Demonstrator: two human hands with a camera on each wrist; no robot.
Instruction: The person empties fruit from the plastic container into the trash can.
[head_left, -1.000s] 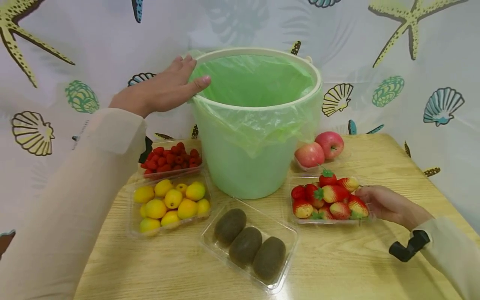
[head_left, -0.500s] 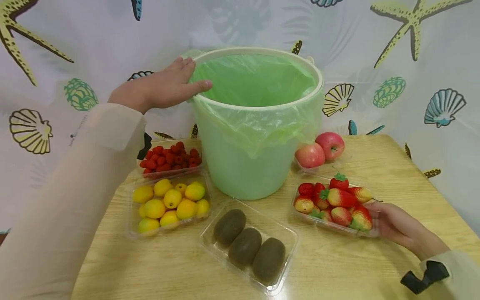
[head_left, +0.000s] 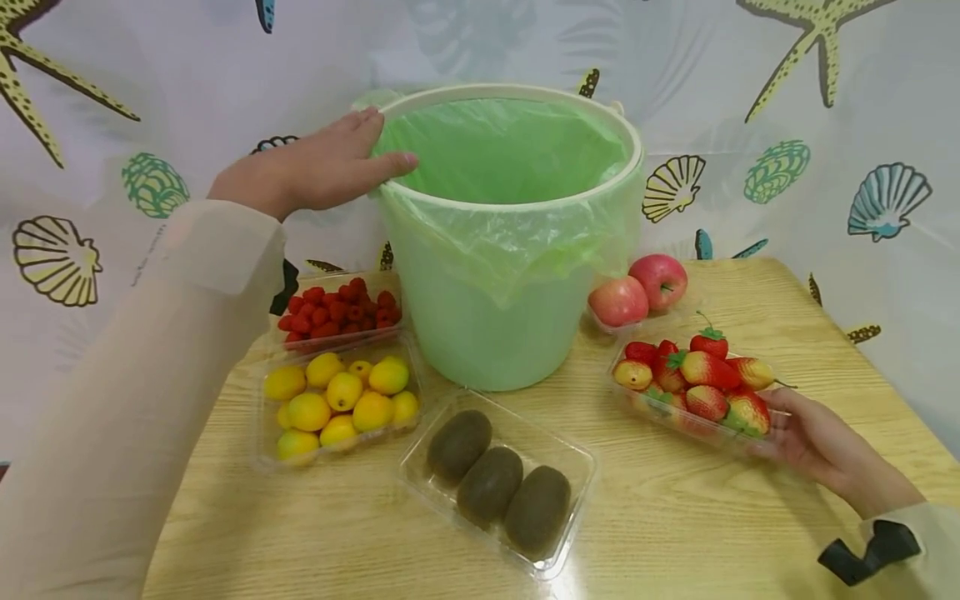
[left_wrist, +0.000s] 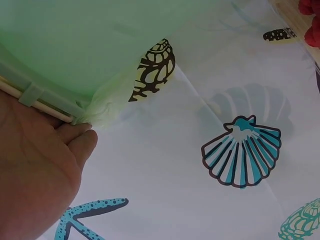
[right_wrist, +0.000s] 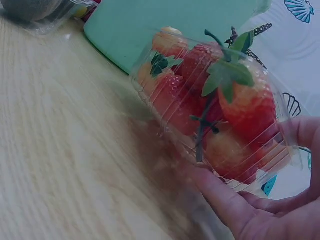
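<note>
My left hand rests on the left rim of a green bin, which is lined with a thin green plastic bag. Its thumb reaches over the rim's inner edge; in the left wrist view the fingertips lie along the outer side. With my right hand I grip the right end of a clear plastic tray piled with strawberries. In the right wrist view a finger runs beneath the tray, which tilts above the table, with a shadow under it.
Left of the bin stand a tray of raspberries and a tray of lemons. Several inches in front, a tray holds three kiwis. Apples sit behind the strawberries. A patterned curtain backs the wooden table.
My right hand has drawn the strawberry tray to the right, lifting and turning it away from its spot beside the bin. The left hand has stayed on the rim.
</note>
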